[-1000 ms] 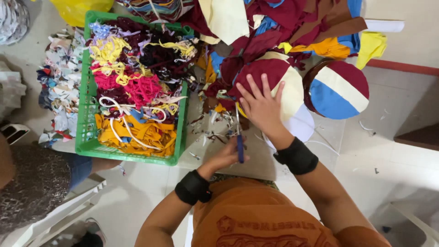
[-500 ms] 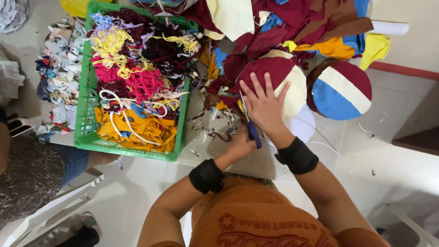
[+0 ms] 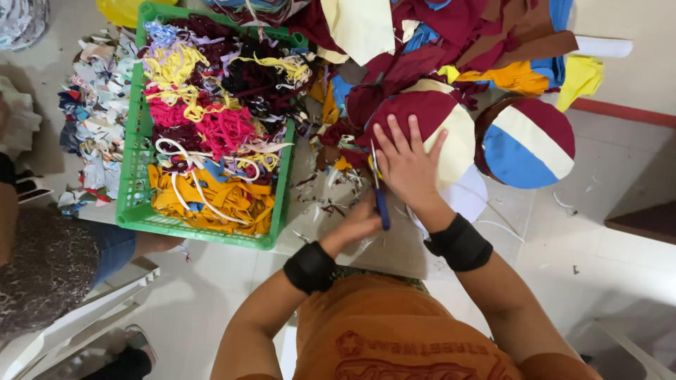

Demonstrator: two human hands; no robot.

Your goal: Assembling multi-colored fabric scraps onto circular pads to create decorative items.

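My right hand (image 3: pixel 408 165) lies flat, fingers spread, on a round maroon and cream fabric piece (image 3: pixel 454 130) on the table. My left hand (image 3: pixel 358 224) grips blue-handled scissors (image 3: pixel 381 205) just left of the right wrist. Their blades point away from me, along the edge of the right hand and the round piece. Both wrists wear black bands. Small fabric trimmings (image 3: pixel 331 193) lie scattered around the scissors.
A green crate (image 3: pixel 130 207) full of coloured fabric strips stands at left. A second round blue, cream and maroon piece (image 3: pixel 528 141) lies right. A pile of maroon, brown and yellow cloth (image 3: pixel 458 32) fills the back. Another person (image 3: pixel 42 267) sits at left by a white chair (image 3: pixel 91 317).
My left hand has brought the scissors up and to the right, close against my right hand. The right hand stays pressed on the round piece.
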